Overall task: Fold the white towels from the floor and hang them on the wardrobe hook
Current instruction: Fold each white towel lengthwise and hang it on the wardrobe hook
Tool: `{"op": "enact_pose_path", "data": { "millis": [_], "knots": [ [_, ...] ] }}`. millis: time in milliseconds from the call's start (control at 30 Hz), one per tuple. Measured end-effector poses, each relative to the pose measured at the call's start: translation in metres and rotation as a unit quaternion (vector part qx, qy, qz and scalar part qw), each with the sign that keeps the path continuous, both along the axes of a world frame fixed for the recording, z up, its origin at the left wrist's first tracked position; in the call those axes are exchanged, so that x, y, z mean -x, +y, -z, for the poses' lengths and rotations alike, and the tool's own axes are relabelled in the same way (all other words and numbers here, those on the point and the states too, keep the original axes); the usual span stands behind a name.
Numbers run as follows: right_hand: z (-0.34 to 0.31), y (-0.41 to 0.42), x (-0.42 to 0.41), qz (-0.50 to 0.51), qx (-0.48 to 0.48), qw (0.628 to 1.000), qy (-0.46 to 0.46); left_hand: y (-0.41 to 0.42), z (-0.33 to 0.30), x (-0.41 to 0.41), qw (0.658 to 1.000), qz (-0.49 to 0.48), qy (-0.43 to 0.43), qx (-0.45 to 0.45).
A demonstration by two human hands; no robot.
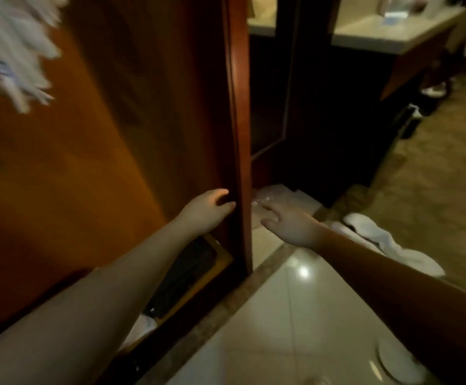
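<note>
A crumpled white towel (387, 243) lies on the floor at the right, where tile meets carpet. The wooden wardrobe (143, 120) fills the left half of the view. My left hand (209, 209) is at the wardrobe's front edge, its fingers loosely curled and touching the wood, holding nothing. My right hand (290, 223) reaches forward over the tiles with fingers spread, left of the towel and apart from it. A blurred white cloth (9, 51) hangs at the top left against the wardrobe. No hook shows.
A clear plastic bag and flat white items (279, 198) lie on the floor beyond my right hand. A counter (387, 34) with objects runs along the back right. Shoes (431, 90) stand on the carpet. A white plate (398, 365) lies on the tiles at the bottom right.
</note>
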State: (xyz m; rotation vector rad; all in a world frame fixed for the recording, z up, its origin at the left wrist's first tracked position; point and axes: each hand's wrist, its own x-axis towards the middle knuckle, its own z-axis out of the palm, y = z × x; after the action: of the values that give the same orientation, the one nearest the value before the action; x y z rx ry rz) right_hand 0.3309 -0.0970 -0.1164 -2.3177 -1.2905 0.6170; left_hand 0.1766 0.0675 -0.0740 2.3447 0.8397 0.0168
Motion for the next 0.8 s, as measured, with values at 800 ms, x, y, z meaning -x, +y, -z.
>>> {"op": "enact_pose_path", "data": {
  "millis": [800],
  "knots": [
    [0.288,-0.284,-0.292,0.338,0.277,0.874,0.212,-0.183,0.317,-0.431,0.931,0.193,0.254,0.175]
  ]
}}
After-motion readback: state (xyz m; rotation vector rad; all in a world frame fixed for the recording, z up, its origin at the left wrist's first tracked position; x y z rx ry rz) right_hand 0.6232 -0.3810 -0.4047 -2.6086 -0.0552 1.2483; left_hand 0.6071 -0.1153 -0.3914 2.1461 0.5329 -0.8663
